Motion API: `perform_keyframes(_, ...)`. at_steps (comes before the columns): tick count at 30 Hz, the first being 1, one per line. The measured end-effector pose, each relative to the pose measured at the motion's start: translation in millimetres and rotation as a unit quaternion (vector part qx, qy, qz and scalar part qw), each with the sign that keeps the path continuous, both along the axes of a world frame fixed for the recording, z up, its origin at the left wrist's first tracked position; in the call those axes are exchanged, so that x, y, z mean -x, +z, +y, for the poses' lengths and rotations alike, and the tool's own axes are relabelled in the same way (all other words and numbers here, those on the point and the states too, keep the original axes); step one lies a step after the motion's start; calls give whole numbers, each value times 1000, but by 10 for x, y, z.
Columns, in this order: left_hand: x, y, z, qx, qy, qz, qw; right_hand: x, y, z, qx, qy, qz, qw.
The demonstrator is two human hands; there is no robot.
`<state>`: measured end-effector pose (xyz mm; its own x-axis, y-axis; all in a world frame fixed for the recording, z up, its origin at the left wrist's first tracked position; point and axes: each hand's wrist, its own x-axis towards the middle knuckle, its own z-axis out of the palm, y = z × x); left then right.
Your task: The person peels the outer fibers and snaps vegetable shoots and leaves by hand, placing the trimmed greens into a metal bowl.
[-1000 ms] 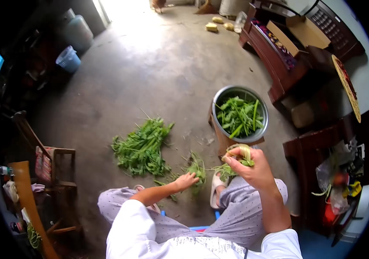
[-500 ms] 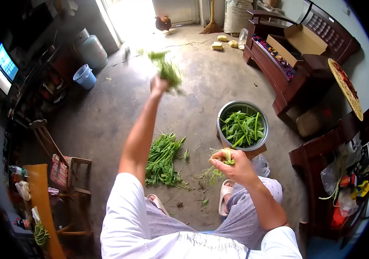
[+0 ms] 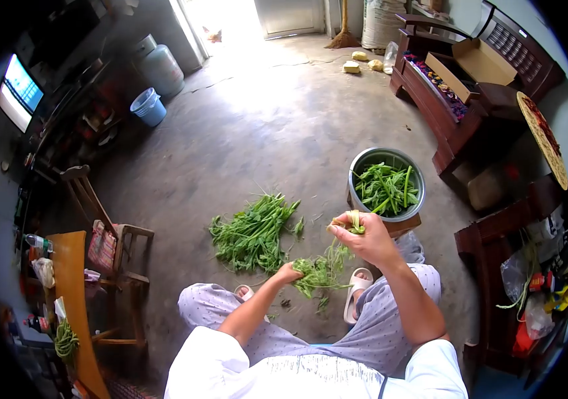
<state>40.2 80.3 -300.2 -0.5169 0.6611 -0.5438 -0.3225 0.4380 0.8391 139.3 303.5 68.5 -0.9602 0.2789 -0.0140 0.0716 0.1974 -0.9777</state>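
Note:
Low between my knees, my left hand (image 3: 288, 272) is closed at the edge of a loose, wispy bunch of leafy greens (image 3: 310, 278). My right hand (image 3: 365, 238) pinches some pale yellow-green stems (image 3: 356, 221), held above the floor just in front of the bowl. A larger pile of leafy greens (image 3: 254, 236) lies on the concrete, ahead of my left hand. More stems and leaves (image 3: 385, 189) fill much of the metal bowl (image 3: 421, 179), which rests on a low wooden support (image 3: 400, 225).
A clear plastic bag (image 3: 410, 249) lies beside the support. To the left are a wooden chair (image 3: 108, 243), a table (image 3: 70, 279), a blue bin (image 3: 147, 108) and a gas cylinder (image 3: 161, 65). Dark wooden benches (image 3: 450, 133) line the right. My slippers (image 3: 357, 296) flank some scraps.
My left hand has swung down and back from far out ahead, where it held greens in the air. The right hand keeps its pinch. The hen has moved out toward the bright doorway.

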Motion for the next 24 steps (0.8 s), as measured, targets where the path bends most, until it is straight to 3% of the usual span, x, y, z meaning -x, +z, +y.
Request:
perform_keyframes(2, 5, 47, -21, 71, -113, 48, 990, 45, 51, -59, 9, 6, -4, 1000)
perform_keyframes(3, 10, 278, -32, 72, -110, 48, 990, 74, 70, -86, 32, 5, -11, 999)
perform_keyframes(5, 66, 814, -23, 216, -155, 62, 962, 159, 66, -105, 46, 6, -25, 999)
perform_keyframes(6, 317, 680, -58, 225, -247, 233, 913, 194, 38, -124, 79, -5, -32, 996)
perform_keyframes(8, 643, 1260, -149, 140, -215, 399, 880, 278, 32, -151, 142, 5, -12, 990)
perform_keyframes(9, 599, 2021, -73, 156, -121, 422, 885, 311, 73, -182, 173, 12, -16, 985)
perform_keyframes(10, 681, 2236, -108, 38, -23, 441, 896, 340, 106, -218, 204, 19, -20, 979)
perform_keyframes(12, 559, 3123, -89, -85, 67, 418, 902, 416, 69, -290, 239, 27, -48, 969)
perform_keyframes(13, 498, 3349, -108, -181, 70, 412, 890, 456, 62, -359, 284, 28, -36, 958)
perform_keyframes(15, 273, 3768, -127, -174, 43, 444, 878, 544, 42, -524, 370, 35, -14, 928)
perform_keyframes(18, 51, 3912, -122, -126, 27, 563, 817, 671, -6, -739, 424, 66, -9, 903)
perform_keyframes(24, 85, 3573, -342, -174, 160, 525, 817, 824, 23, -999, 415, 91, -7, 905)
